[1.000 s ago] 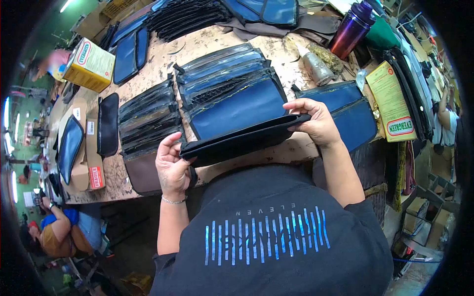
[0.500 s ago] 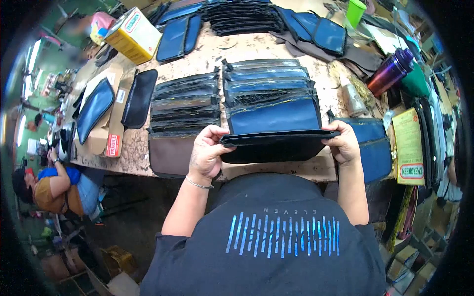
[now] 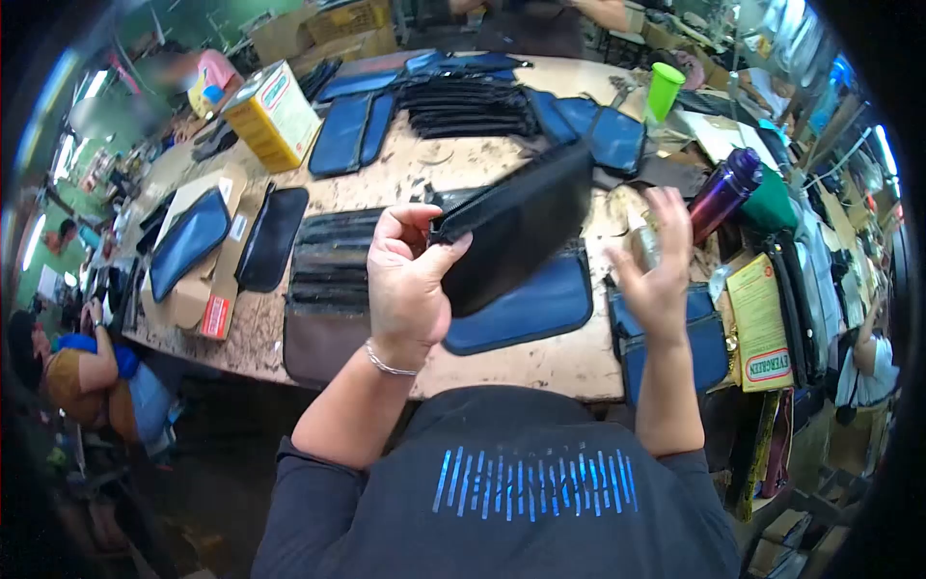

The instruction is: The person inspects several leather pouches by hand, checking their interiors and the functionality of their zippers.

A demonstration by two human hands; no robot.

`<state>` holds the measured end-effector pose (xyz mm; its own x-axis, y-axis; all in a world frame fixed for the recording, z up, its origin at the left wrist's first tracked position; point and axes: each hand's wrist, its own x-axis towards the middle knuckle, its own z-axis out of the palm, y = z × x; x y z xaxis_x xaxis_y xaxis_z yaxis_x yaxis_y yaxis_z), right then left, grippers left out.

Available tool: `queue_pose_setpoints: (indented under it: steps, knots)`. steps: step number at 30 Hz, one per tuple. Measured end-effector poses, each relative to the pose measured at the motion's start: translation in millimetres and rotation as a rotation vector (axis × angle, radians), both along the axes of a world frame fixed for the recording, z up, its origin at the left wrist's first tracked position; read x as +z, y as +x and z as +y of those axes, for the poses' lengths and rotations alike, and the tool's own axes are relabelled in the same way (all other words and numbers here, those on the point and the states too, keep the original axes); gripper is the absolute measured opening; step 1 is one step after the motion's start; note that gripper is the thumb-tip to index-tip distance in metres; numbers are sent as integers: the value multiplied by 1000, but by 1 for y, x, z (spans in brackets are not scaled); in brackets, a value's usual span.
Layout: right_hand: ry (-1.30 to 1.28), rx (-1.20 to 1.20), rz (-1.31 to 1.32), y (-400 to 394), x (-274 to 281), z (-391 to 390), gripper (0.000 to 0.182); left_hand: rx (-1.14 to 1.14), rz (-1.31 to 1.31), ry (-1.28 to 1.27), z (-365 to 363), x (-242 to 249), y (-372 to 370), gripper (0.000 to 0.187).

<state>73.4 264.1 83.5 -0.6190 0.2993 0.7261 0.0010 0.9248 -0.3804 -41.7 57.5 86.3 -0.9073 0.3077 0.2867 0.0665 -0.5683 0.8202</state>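
Note:
A black pouch point(image 3: 521, 227) is raised over the table and tilted, its right end higher. My left hand point(image 3: 410, 280), with a bracelet at the wrist, pinches its left end between thumb and fingers. My right hand point(image 3: 658, 270) is apart from it on the right, its fingers spread and holding nothing. Below the raised pouch lies a blue pouch point(image 3: 531, 314) with dark edging. To the left is an overlapping row of dark pouches point(image 3: 333, 256), partly behind my left hand. Under my right hand are more blue pouches point(image 3: 685, 352).
A purple bottle point(image 3: 719, 193) and green cup point(image 3: 666, 92) stand at the right. A yellow-white box point(image 3: 273, 116) is at the back left, near a cardboard piece point(image 3: 188, 309) with a blue pouch on it. Stacked black pouches point(image 3: 463, 106) lie behind. Other people sit nearby.
My right hand has let go of the black pouch and opened to the right. My left hand has lifted and tilted the pouch, uncovering the blue pouch beneath. The view has shifted too.

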Motion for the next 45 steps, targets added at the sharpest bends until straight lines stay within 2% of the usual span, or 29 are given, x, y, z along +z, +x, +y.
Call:
queue_pose_setpoints:
  steps: [1, 3, 5, 7, 8, 9, 11, 13, 14, 15, 17, 19, 21, 23, 25, 27, 28, 32, 35, 37, 40, 45]
  knots:
    - [-49, 250, 8, 1, 8, -16, 78, 31, 9, 58, 16, 13, 10, 34]
    - [-334, 494, -144, 0, 18, -54, 72, -101, -54, 25, 37, 27, 26, 39]
    - [-686, 675, -77, -11, 12, -54, 65, -233, 149, -182, 47, 24, 38, 46]
    - [-1013, 599, -116, -10, 4, -31, 52, -565, 249, -266, 41, 32, 31, 48]
    - [-1142, 791, -57, -13, 6, -24, 39, -634, 238, -380, 31, 42, 29, 41]
    - [-1332, 898, -102, -11, 0, -17, 34, -449, 557, -445, 25, 36, 16, 36]
    - [-1408, 900, -231, -8, -13, -10, 35, 303, 1315, -689, 21, 53, 4, 40]
    - [-1467, 891, -249, -7, -23, -10, 34, -18, 1260, -872, 19, 46, -13, 47]
    - [-1520, 915, -287, -8, -28, -8, 35, -360, 1047, -915, 19, 32, -24, 45]
    - [-1572, 940, -324, -8, -33, -7, 35, -492, 723, -910, 23, 21, -27, 36]
    - [-1614, 900, -337, -10, -44, -3, 36, -511, 526, -935, 25, 5, -28, 23]
    - [-1356, 763, -375, -9, -53, -2, 38, -465, 520, -943, 28, -9, -25, 16]
    - [-1299, 746, -347, -6, -51, -3, 40, -483, 506, -962, 31, -19, -24, 16]
    - [-1238, 732, -133, -6, -47, -4, 44, -392, 628, -979, 36, -25, -23, 17]
    - [-1145, 678, -115, -7, -55, -1, 39, -351, 705, -968, 39, -27, -18, 18]
    - [-1065, 547, -265, -6, -60, 4, 29, -217, 827, -1015, 42, -29, -15, 20]
    - [-1058, 534, -195, -8, -63, 1, 20, -228, 865, -1057, 41, -30, -16, 26]
    - [-1137, 525, -227, -6, -73, 9, 23, -296, 889, -1146, 27, -32, -25, 38]
    - [-1136, 498, -164, -8, -80, 11, 17, -288, 889, -1211, 8, -44, -41, 36]
    - [-1184, 494, -109, -8, -80, 14, 17, -352, 697, -1227, -3, -42, -45, 30]
    - [-1241, 524, -130, -6, -79, 16, 18, -339, 662, -1217, -16, -43, -48, 27]
    - [-1395, 599, -131, -5, -80, 20, 20, -572, 393, -1125, -25, -40, -50, 23]
